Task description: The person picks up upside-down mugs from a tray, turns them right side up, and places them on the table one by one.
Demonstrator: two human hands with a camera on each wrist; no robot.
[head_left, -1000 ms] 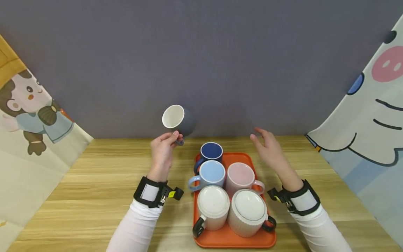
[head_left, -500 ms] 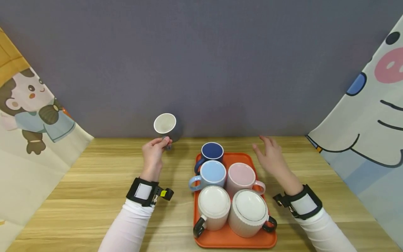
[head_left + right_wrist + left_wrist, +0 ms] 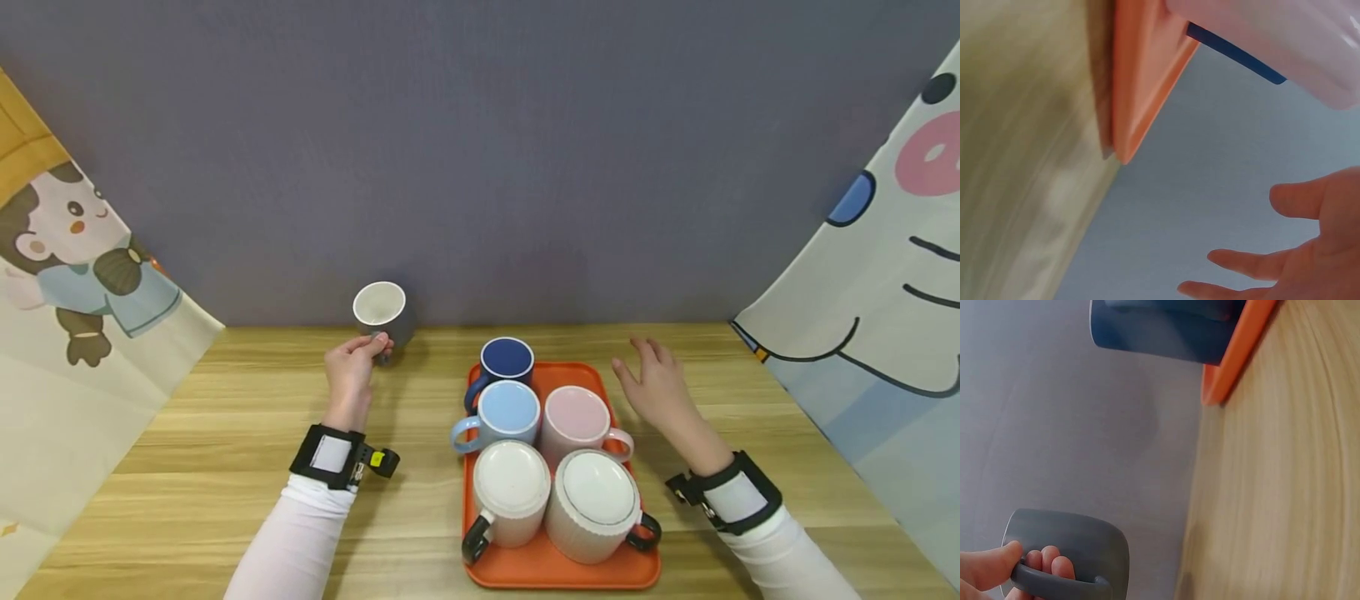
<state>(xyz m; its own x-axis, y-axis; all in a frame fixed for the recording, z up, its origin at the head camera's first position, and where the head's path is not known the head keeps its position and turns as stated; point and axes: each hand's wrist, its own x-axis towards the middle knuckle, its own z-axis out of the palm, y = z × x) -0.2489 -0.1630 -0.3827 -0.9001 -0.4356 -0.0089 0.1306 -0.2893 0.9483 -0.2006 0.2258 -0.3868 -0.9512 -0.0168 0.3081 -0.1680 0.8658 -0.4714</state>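
Note:
My left hand (image 3: 351, 373) grips a dark grey mug (image 3: 397, 321) by its handle, fingers through the loop and thumb on top. The mug is upright with its white inside facing up, near the back wall, left of the tray. In the left wrist view the grey mug (image 3: 1079, 540) shows at the bottom, clear of the wooden surface. My right hand (image 3: 660, 387) holds nothing, fingers spread loosely, to the right of the tray. The right wrist view shows that hand (image 3: 1322, 250) with fingers and thumb apart, near the pink mug (image 3: 1285, 44).
An orange tray (image 3: 562, 575) bears upside-down mugs: navy (image 3: 507, 357), light blue (image 3: 508, 408), pink (image 3: 576, 412) and two whitish ones with black handles, one left (image 3: 512, 483), one right (image 3: 596, 492). The wooden table (image 3: 187, 467) meets a grey wall (image 3: 480, 167) behind.
My left hand has carried the grey mug left and down toward the table, and the mug has turned more upright. My right hand has drawn slightly back and to the right.

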